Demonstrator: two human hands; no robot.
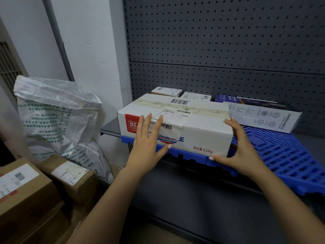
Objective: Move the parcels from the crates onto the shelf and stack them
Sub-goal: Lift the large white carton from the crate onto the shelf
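A large white carton (197, 124) with barcode labels and a red logo rests on the blue plastic pallet (281, 155) that covers the grey shelf (109, 128). My left hand (149, 141) lies flat against the carton's near face, fingers spread. My right hand (239, 148) cups its near right corner, thumb under the lower edge. Behind the carton lie two small labelled parcels (167, 91) (197, 96). A long white and dark blue box (260, 115) lies to the right.
Brown cardboard parcels (22, 187) (73, 176) are stacked at lower left. A white woven sack (58, 120) leans against the wall beside the shelf. A grey pegboard (219, 41) backs the shelf. A lower grey shelf (193, 205) sits below the pallet.
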